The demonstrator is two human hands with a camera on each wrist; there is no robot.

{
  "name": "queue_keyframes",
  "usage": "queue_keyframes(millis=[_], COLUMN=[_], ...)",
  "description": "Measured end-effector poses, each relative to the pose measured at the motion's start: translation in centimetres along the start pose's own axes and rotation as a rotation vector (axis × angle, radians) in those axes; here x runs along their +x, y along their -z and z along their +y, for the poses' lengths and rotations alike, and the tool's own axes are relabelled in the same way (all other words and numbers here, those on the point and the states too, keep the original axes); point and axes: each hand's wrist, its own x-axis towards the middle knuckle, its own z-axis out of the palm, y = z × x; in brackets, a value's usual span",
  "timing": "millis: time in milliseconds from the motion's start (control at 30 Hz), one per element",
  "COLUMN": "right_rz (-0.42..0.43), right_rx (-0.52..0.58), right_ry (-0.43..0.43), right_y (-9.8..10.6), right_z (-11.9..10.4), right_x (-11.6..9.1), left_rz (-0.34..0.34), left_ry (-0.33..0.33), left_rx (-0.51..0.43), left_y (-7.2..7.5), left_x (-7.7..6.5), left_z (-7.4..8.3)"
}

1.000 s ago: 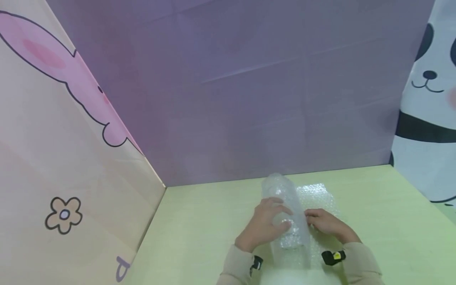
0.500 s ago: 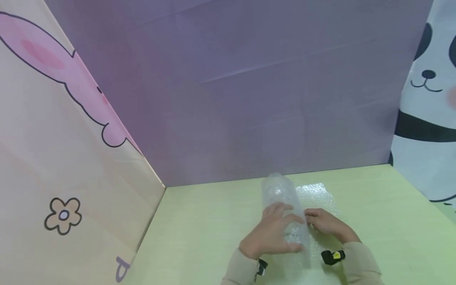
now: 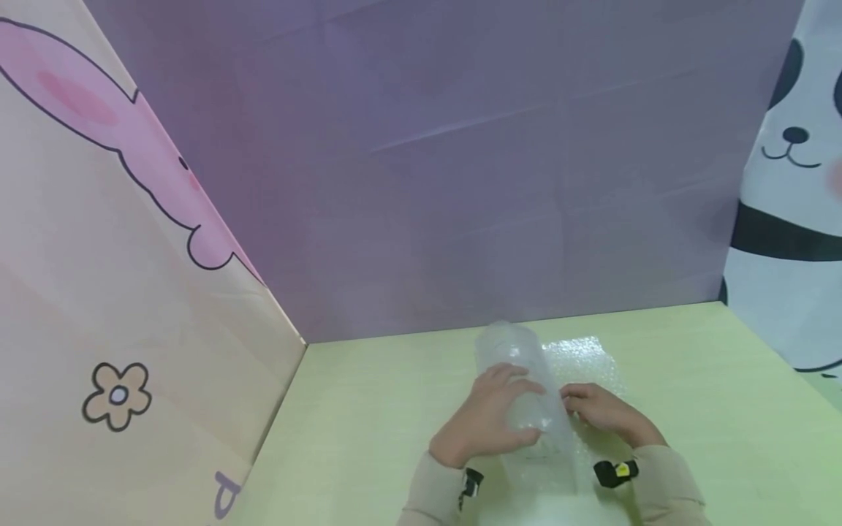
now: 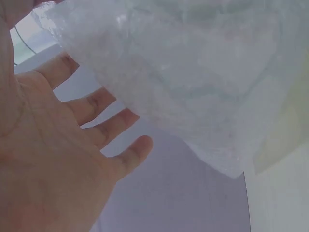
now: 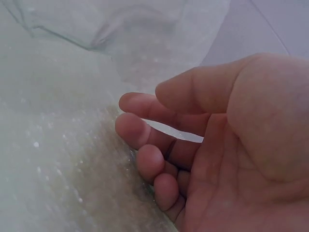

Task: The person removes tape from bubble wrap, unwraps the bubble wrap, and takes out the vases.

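A pale yellow-green table meets a creased, purple-grey back wall along its far edge. From the table's far left corner, a cream side wall runs along the left edge, printed with a pink rabbit, an orange flower outlined in dark line and, lowest down, a purple letter near that edge. At the far right corner starts a whitish right wall bearing a black-and-white panda. Soft light falls across the walls
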Motion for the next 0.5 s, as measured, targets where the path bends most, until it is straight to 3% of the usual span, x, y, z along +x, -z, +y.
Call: queue_keyframes(millis=[500], right_rz=[0.006], right_rx=[0.036], right_ry=[-0.013], right_y=[-0.07], right_z=[-0.19], right_x=[-0.12], left_rz=[-0.048], left_ry=[-0.025], left_rx=[-0.059], left_y=[0.40], left_x=[-0.46], left_z=[-0.83])
